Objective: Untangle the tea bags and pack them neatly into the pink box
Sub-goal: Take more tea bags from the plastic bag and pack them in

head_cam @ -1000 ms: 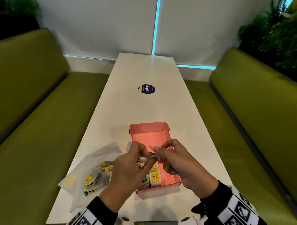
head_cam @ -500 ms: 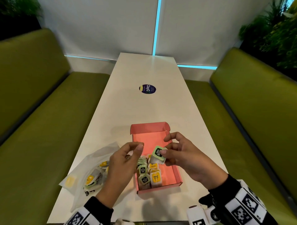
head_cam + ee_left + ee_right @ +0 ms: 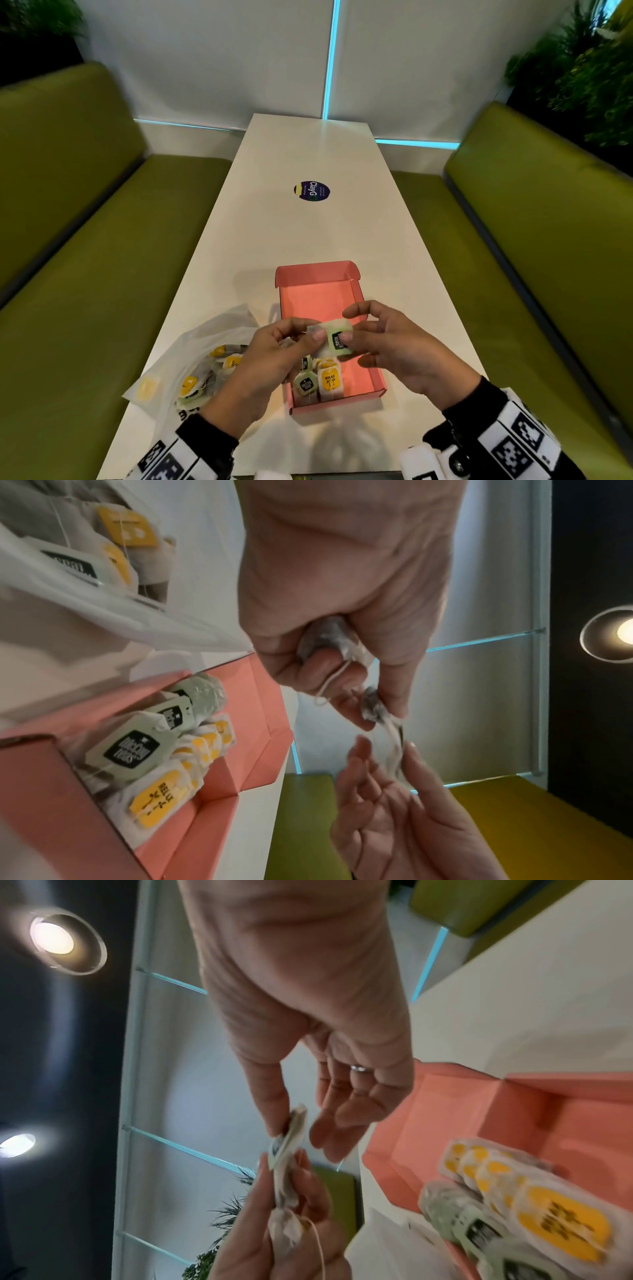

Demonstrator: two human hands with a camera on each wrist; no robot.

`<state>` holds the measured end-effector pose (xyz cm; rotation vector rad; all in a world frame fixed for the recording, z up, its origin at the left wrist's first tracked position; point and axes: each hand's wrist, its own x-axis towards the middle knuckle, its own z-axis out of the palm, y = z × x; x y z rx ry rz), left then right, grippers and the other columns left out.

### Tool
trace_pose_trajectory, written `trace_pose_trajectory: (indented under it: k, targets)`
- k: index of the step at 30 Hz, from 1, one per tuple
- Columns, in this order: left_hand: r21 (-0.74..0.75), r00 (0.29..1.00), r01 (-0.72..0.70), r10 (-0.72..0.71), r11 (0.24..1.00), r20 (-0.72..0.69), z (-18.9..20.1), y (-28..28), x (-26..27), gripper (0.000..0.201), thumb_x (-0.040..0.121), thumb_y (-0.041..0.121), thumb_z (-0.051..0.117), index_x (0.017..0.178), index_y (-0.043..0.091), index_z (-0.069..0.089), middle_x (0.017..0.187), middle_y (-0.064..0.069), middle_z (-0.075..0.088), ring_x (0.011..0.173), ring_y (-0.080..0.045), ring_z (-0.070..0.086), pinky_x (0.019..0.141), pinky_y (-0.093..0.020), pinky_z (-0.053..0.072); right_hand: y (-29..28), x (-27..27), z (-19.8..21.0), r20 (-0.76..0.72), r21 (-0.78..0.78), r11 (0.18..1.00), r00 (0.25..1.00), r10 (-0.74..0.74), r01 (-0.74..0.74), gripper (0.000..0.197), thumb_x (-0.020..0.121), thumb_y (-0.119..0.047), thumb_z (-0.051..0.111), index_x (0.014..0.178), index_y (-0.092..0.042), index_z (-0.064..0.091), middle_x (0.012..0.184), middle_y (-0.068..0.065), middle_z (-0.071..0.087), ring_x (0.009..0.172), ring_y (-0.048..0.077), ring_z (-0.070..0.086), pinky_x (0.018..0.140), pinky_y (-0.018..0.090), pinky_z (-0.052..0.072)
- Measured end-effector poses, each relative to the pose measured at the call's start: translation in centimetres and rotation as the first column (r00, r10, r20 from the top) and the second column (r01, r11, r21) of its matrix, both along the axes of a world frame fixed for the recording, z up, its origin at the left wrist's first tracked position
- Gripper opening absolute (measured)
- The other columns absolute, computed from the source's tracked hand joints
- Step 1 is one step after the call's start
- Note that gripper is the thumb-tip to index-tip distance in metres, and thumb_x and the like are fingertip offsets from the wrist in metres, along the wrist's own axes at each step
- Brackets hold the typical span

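Note:
Over the open pink box (image 3: 320, 298), both hands hold one tea bag (image 3: 337, 337) with a green tag. My left hand (image 3: 310, 332) pinches its pouch end, and a crumpled pouch (image 3: 337, 642) with a loose string shows in that fist. My right hand (image 3: 349, 325) pinches the tag side between thumb and forefinger, its other fingers spread; the tag (image 3: 289, 1139) appears edge-on in the right wrist view. Several tea bags (image 3: 320, 380) with yellow and green tags stand in two rows at the near end of the box.
A clear plastic bag (image 3: 205, 346) holding several more tea bags (image 3: 191, 382) lies on the white table (image 3: 308, 233) left of the box. A round dark sticker (image 3: 311, 192) sits mid-table. Green benches (image 3: 102, 274) flank both sides.
Half a second ago my left hand was open and off the tea bag while the right held it alone. My left hand has now come back and pinches its other end.

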<state>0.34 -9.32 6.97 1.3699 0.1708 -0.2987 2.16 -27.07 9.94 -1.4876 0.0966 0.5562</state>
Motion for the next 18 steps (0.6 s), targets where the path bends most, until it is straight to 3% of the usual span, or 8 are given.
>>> trace_pose_trajectory:
  k: [5,9,18]
  targets:
    - [0.024,0.999,-0.033,0.033,0.999,0.009,0.18,-0.16,-0.18,0.027,0.064,0.028,0.071,0.085,0.011,0.069,0.055,0.002,0.052,0.038,-0.007,0.029,0.037,-0.015,0.025,0.35,-0.28,-0.49,-0.058,0.038,0.997,0.996,-0.061,0.063,0.012,0.079,0.001,0.065,0.085,-0.005,0.058,0.065,0.005,0.068,0.055,0.019,0.067,0.045,0.019,0.048]
    - [0.072,0.998,-0.049,0.046,0.996,0.039,0.15,-0.09,-0.42,0.01,0.079,0.019,0.068,0.086,0.011,0.069,0.057,0.004,0.057,0.037,-0.006,0.033,0.037,-0.015,0.028,0.32,-0.17,-0.21,-0.031,0.004,0.998,0.997,-0.066,0.066,0.005,0.082,-0.001,0.064,0.085,-0.004,0.061,0.063,0.004,0.068,0.052,0.017,0.066,0.045,0.018,0.047]
    - [0.145,0.993,-0.07,0.055,0.987,0.104,-0.04,-0.31,-0.86,0.007,0.085,0.014,0.065,0.09,0.013,0.07,0.055,0.008,0.06,0.036,-0.005,0.035,0.037,-0.015,0.03,0.78,-0.09,0.08,0.001,-0.04,0.996,0.997,-0.076,0.076,0.012,0.08,-0.001,0.067,0.077,-0.009,0.059,0.067,0.007,0.063,0.053,0.017,0.061,0.047,0.02,0.045]
